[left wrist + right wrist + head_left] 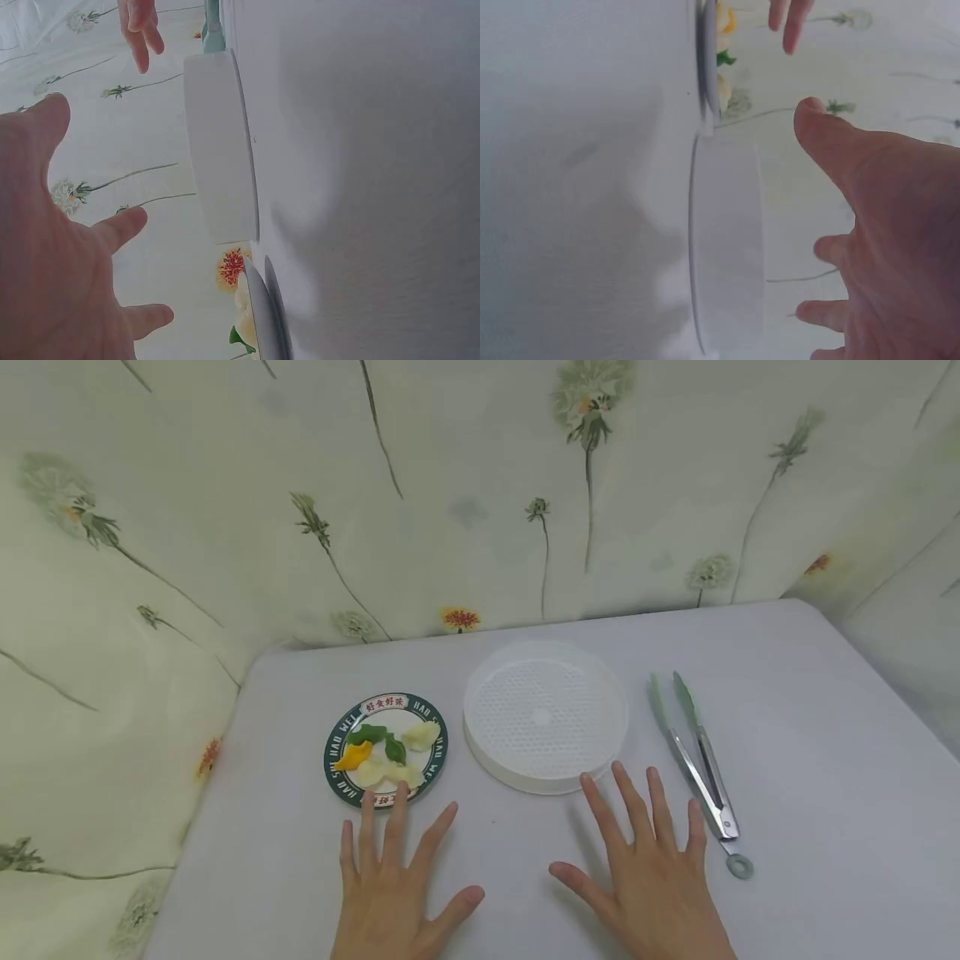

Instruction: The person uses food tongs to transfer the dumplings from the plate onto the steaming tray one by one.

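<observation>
My left hand (390, 893) hovers above the table with fingers spread, its fingertips overlapping the near rim of a plate in the head view. That plate (335, 772) has a dark green lettered rim and bears several small dumpling-shaped pieces: green (367, 735), yellow (353, 756) and cream (421, 736). My right hand (652, 885) is also spread and holds nothing; its fingertips reach the near edge of a round white steamer tray (546, 710) with a perforated base. To the right lie tongs (701, 768) with pale green tips and metal arms, their tips apart.
A white-covered table (825, 760) carries everything. Behind it and along the left side hangs a pale cloth (450, 460) printed with dandelions. The tray stands between the plate and the tongs, with its low side wall (220, 146) showing in the left wrist view.
</observation>
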Tool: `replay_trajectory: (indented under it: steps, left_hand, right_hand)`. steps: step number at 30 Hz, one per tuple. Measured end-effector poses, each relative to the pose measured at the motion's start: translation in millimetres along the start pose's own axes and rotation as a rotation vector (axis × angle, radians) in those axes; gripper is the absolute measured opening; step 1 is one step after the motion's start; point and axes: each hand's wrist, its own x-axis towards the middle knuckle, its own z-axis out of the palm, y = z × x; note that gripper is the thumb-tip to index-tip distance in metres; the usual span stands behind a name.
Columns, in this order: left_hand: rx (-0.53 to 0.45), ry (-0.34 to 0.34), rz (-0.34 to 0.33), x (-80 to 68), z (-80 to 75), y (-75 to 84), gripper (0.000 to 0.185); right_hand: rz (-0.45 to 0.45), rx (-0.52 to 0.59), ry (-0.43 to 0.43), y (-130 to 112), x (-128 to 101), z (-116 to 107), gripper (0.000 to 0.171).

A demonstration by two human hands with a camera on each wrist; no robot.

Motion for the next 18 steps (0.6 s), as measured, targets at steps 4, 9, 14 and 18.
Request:
replay_trajectory:
  steps: [4, 9, 14, 18]
  left_hand:
    - [-0.058, -0.007, 0.001, -4.4, 1.3, -2.3, 0.087]
    - [-0.195, -0.068, -0.050, -3.9, -6.4, -6.6, 0.081]
    - [-0.524, -0.062, -0.232, -1.6, -18.7, -8.5, 0.059]
    - [-0.755, -0.052, -0.427, 1.3, -29.7, -12.4, 0.052]
  right_hand:
    - [0.004, -0.003, -0.006, 2.7, -4.2, -2.8, 0.103]
    - [0.000, -0.017, 0.010, 7.7, -7.9, -3.3, 0.101]
    - [0.004, -0.008, 0.004, 9.9, -6.0, -8.7, 0.101]
    - [-0.004, 0.002, -0.014, 7.9, -1.4, -13.3, 0.100]
